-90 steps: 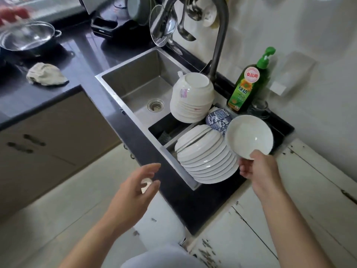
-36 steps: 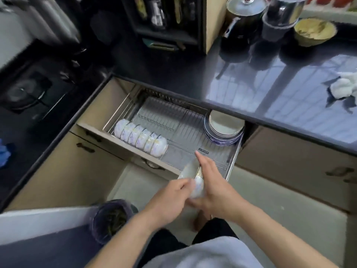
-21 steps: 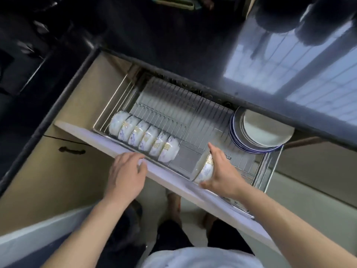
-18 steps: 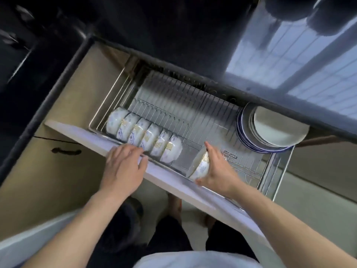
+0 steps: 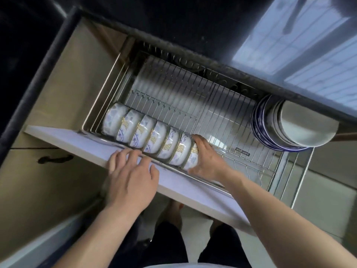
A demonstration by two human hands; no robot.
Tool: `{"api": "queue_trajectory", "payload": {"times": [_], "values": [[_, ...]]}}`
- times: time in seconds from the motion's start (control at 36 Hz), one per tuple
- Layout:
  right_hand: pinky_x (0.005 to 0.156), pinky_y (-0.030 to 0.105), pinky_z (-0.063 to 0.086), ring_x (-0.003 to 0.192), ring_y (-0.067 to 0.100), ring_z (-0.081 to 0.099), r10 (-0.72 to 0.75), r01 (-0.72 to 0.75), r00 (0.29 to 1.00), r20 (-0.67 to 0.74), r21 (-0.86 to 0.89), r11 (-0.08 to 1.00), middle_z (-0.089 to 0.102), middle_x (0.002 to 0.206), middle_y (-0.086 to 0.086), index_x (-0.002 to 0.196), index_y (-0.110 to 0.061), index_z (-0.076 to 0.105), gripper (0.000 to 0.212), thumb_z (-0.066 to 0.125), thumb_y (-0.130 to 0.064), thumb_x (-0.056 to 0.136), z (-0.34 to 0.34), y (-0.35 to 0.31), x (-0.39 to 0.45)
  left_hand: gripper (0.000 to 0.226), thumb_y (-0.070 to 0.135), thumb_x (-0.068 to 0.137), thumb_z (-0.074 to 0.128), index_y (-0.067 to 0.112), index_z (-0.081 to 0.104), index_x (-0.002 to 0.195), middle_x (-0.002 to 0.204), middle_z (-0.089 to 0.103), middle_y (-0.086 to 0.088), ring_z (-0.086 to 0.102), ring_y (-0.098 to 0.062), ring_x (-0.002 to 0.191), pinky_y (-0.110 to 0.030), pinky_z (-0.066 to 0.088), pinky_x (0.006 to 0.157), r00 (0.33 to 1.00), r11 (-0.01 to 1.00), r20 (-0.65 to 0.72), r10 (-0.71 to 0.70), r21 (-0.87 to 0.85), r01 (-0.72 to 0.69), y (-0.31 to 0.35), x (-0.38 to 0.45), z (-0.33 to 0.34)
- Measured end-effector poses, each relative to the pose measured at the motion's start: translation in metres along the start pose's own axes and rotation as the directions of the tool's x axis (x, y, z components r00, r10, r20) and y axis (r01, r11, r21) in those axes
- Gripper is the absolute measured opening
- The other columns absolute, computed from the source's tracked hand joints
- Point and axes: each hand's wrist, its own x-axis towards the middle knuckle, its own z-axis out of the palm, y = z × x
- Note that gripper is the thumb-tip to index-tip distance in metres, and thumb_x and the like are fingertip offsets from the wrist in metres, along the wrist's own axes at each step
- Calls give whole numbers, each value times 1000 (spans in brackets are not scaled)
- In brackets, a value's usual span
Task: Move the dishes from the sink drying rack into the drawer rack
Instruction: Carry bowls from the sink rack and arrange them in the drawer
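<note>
Head view: right hand (image 5: 207, 159) clasps bowl (image 5: 192, 158) ending the row; left hand (image 5: 131, 176) flat.

I have only the one view, the head camera, and it looks almost straight down from above my hands into the open drawer rack (image 5: 193, 105). It sits close: my two forearms fill the lower half of the frame, entering from the bottom edge. My left hand (image 5: 131, 176) lies just below centre, my right hand (image 5: 206, 157) just beside it toward the right. Beyond both hands the dark countertop (image 5: 173, 20) crosses the top edge at a slant. The wide lens bends straight edges near the borders. With no second view, nothing is shared.
</note>
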Motion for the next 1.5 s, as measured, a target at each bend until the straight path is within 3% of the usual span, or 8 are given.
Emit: {"api": "queue_trajectory", "payload": {"times": [0.25, 0.36, 0.5, 0.69, 0.89, 1.06, 1.28, 1.5], "values": [[120, 25, 11, 144, 13, 14, -93, 93, 994, -56, -7, 996, 17, 163, 6, 158, -15, 17, 117, 88, -34, 68, 15, 6, 4, 46, 36, 93, 36, 20, 78, 103, 123, 67, -4, 49, -30, 123, -49, 31, 112, 1000, 1000, -10, 3, 31, -3, 1, 0, 2], [122, 45, 25, 148, 30, 18, -107, 101, 989, -97, -66, 993, 15, 162, 7, 158, -18, 14, 116, 85, -45, 71, 30, 12, 4, 47, 36, 92, 34, 20, 78, 101, 120, 68, -3, 50, -29, 119, -49, 32, 110, 1000, 999, -16, 7, 49, -6, 3, 1, 2], [114, 46, 33, 149, 29, 11, -128, 119, 988, -88, -98, 988, 3, 165, 1, 158, -23, 8, 109, 79, -47, 79, 29, 15, 3, 48, 36, 92, 32, 21, 77, 98, 115, 68, 0, 51, -28, 117, -48, 32, 108, 1000, 999, -12, 2, 54, -2, 3, 1, 2], [122, 38, 9, 154, 25, 2, -129, 127, 992, -13, -87, 988, -2, 168, 2, 159, -23, 6, 85, 58, -45, 96, 20, 20, 4, 46, 35, 90, 34, 22, 78, 95, 112, 69, 1, 51, -28, 114, -47, 32, 105, 1000, 999, -11, -6, 51, 7, 5, 1, 2], [120, 47, 26, 151, 31, 12, -129, 126, 991, -38, -60, 990, 10, 165, 10, 154, -19, 18, 85, 69, -43, 90, 21, 14, -2, 47, 35, 90, 32, 22, 77, 90, 106, 69, 1, 51, -27, 108, -45, 32, 103, 999, 998, 31, -13, 66, 10, 6, 2, 2], [126, 47, 11, 156, 24, 0, 82, -75, 994, -70, 100, 992, -1, 169, 2, 161, -31, -3, 103, 69, -51, 89, -7, -12, -19, 41, 38, 97, 32, 31, 67, 116, 122, 63, 5, 50, -20, 116, -39, 23, 113, 975, 998, 222, 12, -61, 1, 0, 8, -17], [117, 41, 32, 142, 32, 39, 375, -344, 913, -163, 192, 919, 37, 155, 14, 157, -14, 30, 62, 53, -34, 102, -97, -30, -110, 31, 31, 105, 41, 23, 62, 126, 129, 64, 2, 59, -20, 113, -41, 49, 99, 917, 958, 384, 109, -286, 6, 21, 13, -79], [102, 25, 41, 130, 25, 55, 603, -514, 776, -183, 371, 774, 56, 146, 7, 146, -14, 49, 50, 56, -32, 100, -153, -1, -283, 27, 24, 102, 47, 20, 66, 119, 120, 68, 0, 61, -22, 113, -28, 43, 88, 823, 844, 252, 509, -336, -419, 185, -26, -161]]}}
